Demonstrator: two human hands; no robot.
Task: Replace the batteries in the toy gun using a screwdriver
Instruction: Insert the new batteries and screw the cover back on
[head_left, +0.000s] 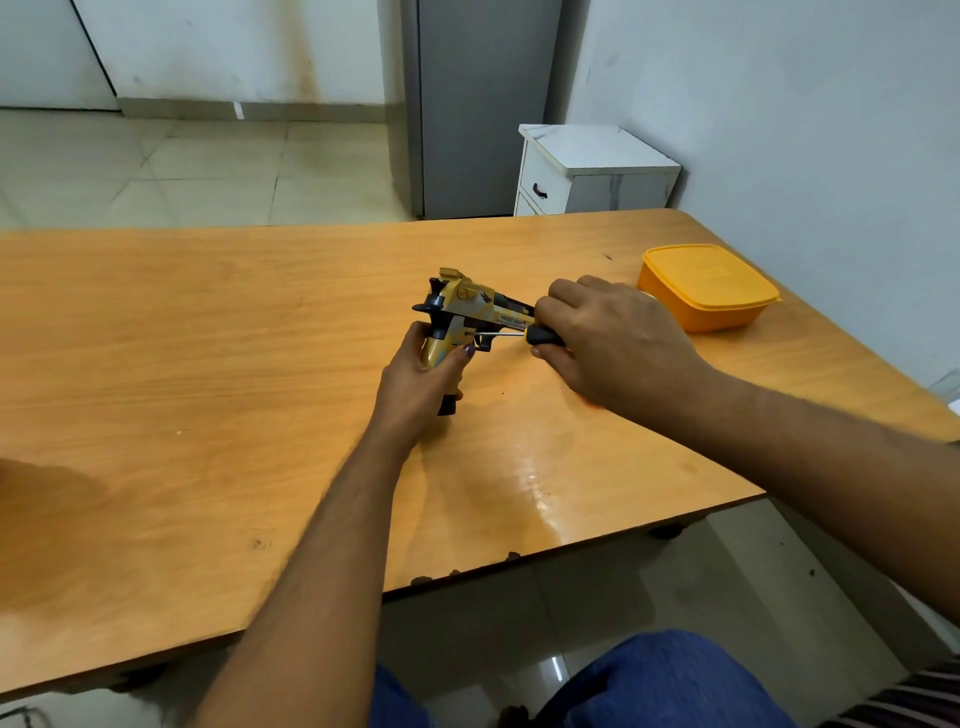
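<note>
Left hand (415, 374) gripping toy gun (462, 322), right hand (608, 338) holding screwdriver (524, 334), tip seemingly at grip, wooden table (208, 338), tiled floor (182, 166).

A plain home room: wooden table (208, 364), grey fridge (483, 104), white bedside cabinet (592, 171), tiled floor (208, 171).

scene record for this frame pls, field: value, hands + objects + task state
left hand: grips the toy gun by its handle
right hand: holds the screwdriver by its black handle
screwdriver tip: at the gun's grip, near the trigger
gun pose: handle down, barrel towards the right hand
orange lidded container: closed, on the table, right of the hands
batteries: none visible
task state: working the screw; compartment not visibly open
</note>
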